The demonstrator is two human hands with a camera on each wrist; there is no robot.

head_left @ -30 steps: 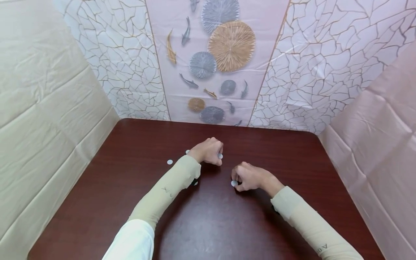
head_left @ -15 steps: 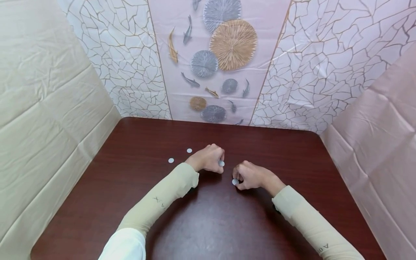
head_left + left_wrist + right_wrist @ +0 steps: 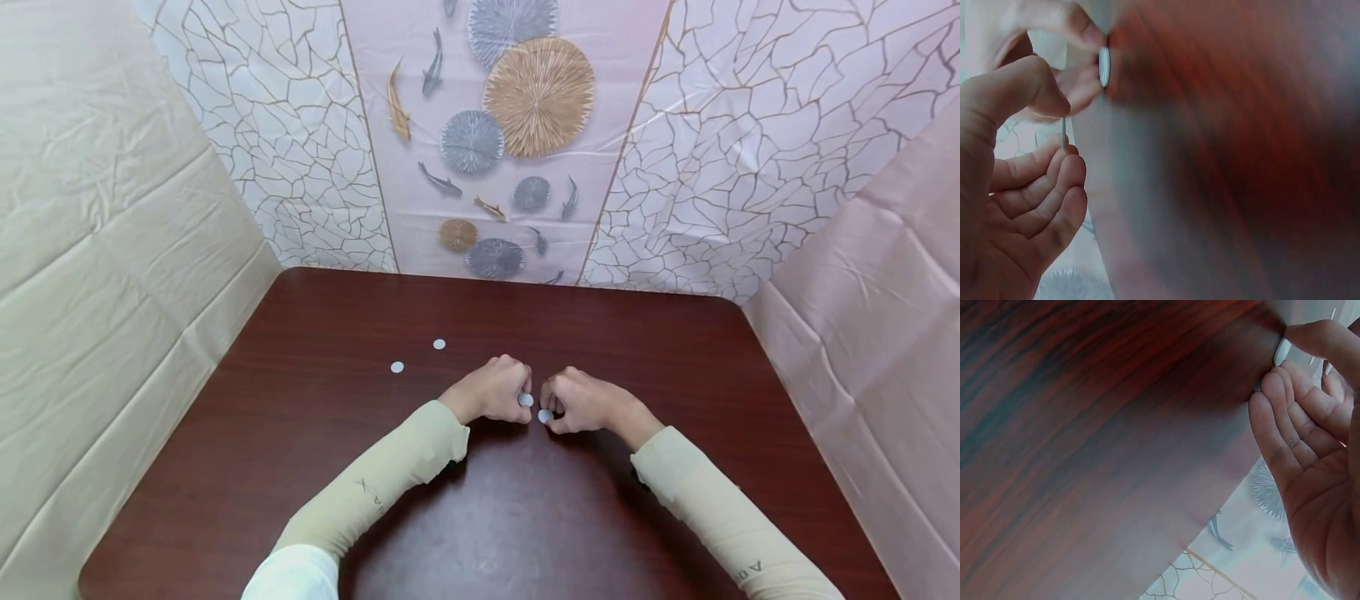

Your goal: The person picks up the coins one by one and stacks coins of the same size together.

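left hand [image 3: 493, 392] pinches white disc [image 3: 527, 401] | right hand [image 3: 585, 402], near, pinches second disc [image 3: 545, 416] | forearms [image 3: 720, 504] angled inward | reddish-brown table [image 3: 645, 333], patterned cloth [image 3: 360, 196] behind

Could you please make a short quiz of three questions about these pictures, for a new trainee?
1. How many white discs show lying on the table, held by neither hand?
2. True or false: the right hand holds nothing.
3. In the head view, which hand is nearer to the loose discs: (a) left or (b) right?

Key:
1. Two.
2. False; it pinches a held disc.
3. (a), the left hand.
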